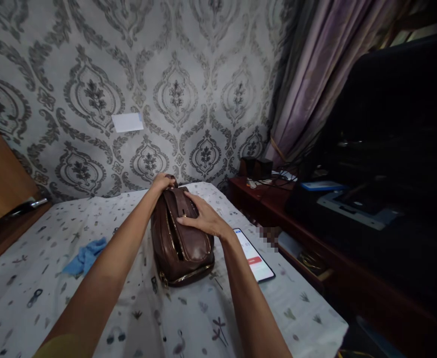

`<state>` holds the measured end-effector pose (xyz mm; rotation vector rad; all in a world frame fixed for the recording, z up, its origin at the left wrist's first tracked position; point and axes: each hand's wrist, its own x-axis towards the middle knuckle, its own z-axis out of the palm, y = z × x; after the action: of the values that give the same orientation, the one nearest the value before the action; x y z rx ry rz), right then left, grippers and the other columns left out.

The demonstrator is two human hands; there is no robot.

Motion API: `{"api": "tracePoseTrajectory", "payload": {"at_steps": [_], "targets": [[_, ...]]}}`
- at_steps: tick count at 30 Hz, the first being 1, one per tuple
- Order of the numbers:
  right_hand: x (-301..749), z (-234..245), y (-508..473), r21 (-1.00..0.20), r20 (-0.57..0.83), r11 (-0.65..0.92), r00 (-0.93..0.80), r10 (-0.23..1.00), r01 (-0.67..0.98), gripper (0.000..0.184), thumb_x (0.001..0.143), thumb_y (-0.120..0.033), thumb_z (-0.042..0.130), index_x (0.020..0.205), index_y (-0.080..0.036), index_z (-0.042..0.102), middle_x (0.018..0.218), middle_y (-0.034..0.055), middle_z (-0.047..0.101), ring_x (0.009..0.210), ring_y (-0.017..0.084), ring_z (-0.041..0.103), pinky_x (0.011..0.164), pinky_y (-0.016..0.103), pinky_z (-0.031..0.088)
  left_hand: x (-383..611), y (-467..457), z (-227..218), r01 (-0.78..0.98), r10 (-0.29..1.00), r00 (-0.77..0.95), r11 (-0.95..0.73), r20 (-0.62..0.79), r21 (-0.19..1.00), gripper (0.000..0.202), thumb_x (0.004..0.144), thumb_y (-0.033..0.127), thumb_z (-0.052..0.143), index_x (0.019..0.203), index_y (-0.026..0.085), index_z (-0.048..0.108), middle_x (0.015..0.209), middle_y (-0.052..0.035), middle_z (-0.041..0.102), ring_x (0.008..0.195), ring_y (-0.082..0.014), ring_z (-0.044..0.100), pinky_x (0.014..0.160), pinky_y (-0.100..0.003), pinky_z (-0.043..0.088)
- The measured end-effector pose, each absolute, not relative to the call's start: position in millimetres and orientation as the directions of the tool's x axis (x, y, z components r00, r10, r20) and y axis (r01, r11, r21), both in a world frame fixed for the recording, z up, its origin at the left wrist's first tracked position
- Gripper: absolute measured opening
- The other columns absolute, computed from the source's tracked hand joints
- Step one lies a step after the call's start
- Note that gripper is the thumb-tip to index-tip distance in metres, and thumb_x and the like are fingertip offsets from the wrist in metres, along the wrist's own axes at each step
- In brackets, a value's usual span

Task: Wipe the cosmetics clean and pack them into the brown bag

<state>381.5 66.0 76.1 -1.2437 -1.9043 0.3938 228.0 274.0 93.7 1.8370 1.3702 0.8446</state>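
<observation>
A dark brown leather bag (181,243) with gold zips stands on a table covered by a white patterned cloth (91,308). My left hand (161,183) is closed over the far end of the bag's top, gripping it. My right hand (203,217) lies across the bag's upper right side, fingers together and pressed on the leather near the strap. One zip along the top looks partly open.
A phone (254,256) with a lit screen lies just right of the bag. A crumpled blue cloth (86,256) sits to the left. A dark wooden sideboard (315,233) with devices and cables runs along the right. Patterned wallpaper and a purple curtain stand behind.
</observation>
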Motion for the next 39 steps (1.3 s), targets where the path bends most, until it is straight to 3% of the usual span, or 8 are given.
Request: {"api": "tracePoseTrajectory", "payload": {"at_steps": [5, 12, 20, 23, 28, 30, 34, 39], "targets": [[381, 76, 66, -0.646, 0.457, 0.475, -0.195, 0.868, 0.597, 0.089, 0.074, -0.055, 0.075, 0.148, -0.016, 0.043, 0.151, 0.0177, 0.046, 0.139, 0.031, 0.044, 0.117, 0.052, 0.033, 228, 272, 93, 0.442, 0.973, 0.219, -0.162, 0.070, 0.882, 0.035, 0.095, 0.037, 0.060, 0.123, 0.015, 0.059, 0.121, -0.0098, 0.063, 0.102, -0.0213, 0.064, 0.087, -0.042, 0.056], [381, 63, 72, -0.641, 0.482, 0.491, -0.189, 0.856, 0.590, 0.093, 0.072, -0.057, 0.076, 0.150, -0.021, 0.039, 0.154, 0.0162, 0.043, 0.143, 0.031, 0.038, 0.117, 0.054, 0.031, 224, 266, 95, 0.327, 0.967, 0.213, -0.206, 0.141, 0.922, 0.018, 0.073, 0.030, 0.073, 0.069, 0.014, 0.064, 0.067, -0.0042, 0.070, 0.068, -0.0185, 0.068, 0.066, -0.027, 0.051], [379, 74, 65, -0.727, 0.357, 0.429, -0.238, 0.903, 0.536, 0.108, 0.067, -0.061, 0.078, 0.154, -0.017, 0.032, 0.163, 0.0181, 0.024, 0.153, 0.033, 0.016, 0.123, 0.054, 0.015, 223, 258, 100, 0.306, 0.955, 0.256, -0.226, 0.149, 0.925, 0.015, 0.071, 0.026, 0.074, 0.070, 0.015, 0.064, 0.060, -0.0003, 0.065, 0.061, -0.0161, 0.064, 0.061, -0.025, 0.050], [375, 79, 61, -0.727, 0.349, 0.393, -0.190, 0.918, 0.562, 0.101, 0.070, -0.066, 0.074, 0.151, -0.017, 0.037, 0.161, 0.0181, 0.028, 0.151, 0.034, 0.023, 0.122, 0.054, 0.019, 225, 260, 101, 0.340, 0.962, 0.253, -0.191, 0.106, 0.921, 0.016, 0.081, 0.027, 0.072, 0.081, 0.012, 0.066, 0.071, -0.0019, 0.068, 0.068, -0.0162, 0.065, 0.066, -0.027, 0.053], [372, 85, 57, -0.671, 0.372, 0.380, -0.155, 0.915, 0.637, 0.091, 0.072, -0.068, 0.071, 0.144, -0.016, 0.047, 0.151, 0.0167, 0.045, 0.142, 0.033, 0.038, 0.118, 0.052, 0.028, 229, 261, 100, 0.368, 0.969, 0.236, -0.154, 0.068, 0.917, 0.035, 0.095, 0.037, 0.059, 0.123, 0.015, 0.059, 0.121, -0.0094, 0.062, 0.101, -0.0206, 0.064, 0.086, -0.042, 0.057], [372, 87, 56, -0.659, 0.374, 0.384, -0.161, 0.913, 0.647, 0.086, 0.076, -0.069, 0.066, 0.143, -0.018, 0.049, 0.150, 0.0145, 0.048, 0.141, 0.033, 0.040, 0.117, 0.053, 0.030, 228, 260, 99, 0.352, 0.970, 0.226, -0.166, 0.088, 0.921, 0.029, 0.092, 0.034, 0.063, 0.113, 0.013, 0.064, 0.109, -0.0091, 0.067, 0.095, -0.0205, 0.066, 0.082, -0.039, 0.056], [370, 91, 55, -0.648, 0.384, 0.386, -0.156, 0.910, 0.656, 0.067, 0.091, -0.066, 0.049, 0.140, -0.021, 0.051, 0.148, 0.0115, 0.051, 0.140, 0.031, 0.041, 0.116, 0.053, 0.031, 225, 256, 97, 0.269, 0.963, 0.217, -0.219, 0.163, 0.938, 0.010, 0.075, 0.021, 0.070, 0.070, 0.013, 0.067, 0.063, -0.0040, 0.068, 0.068, -0.0203, 0.067, 0.066, -0.029, 0.051], [366, 91, 55, -0.569, 0.411, 0.379, -0.148, 0.900, 0.730, 0.062, 0.091, -0.057, 0.054, 0.139, -0.018, 0.051, 0.144, 0.0132, 0.054, 0.134, 0.033, 0.046, 0.111, 0.052, 0.037, 224, 249, 99, 0.144, 0.951, 0.212, -0.260, 0.227, 0.955, 0.014, 0.066, 0.024, 0.069, 0.059, 0.017, 0.060, 0.055, -0.0028, 0.066, 0.061, -0.0193, 0.065, 0.064, -0.028, 0.050]]}}
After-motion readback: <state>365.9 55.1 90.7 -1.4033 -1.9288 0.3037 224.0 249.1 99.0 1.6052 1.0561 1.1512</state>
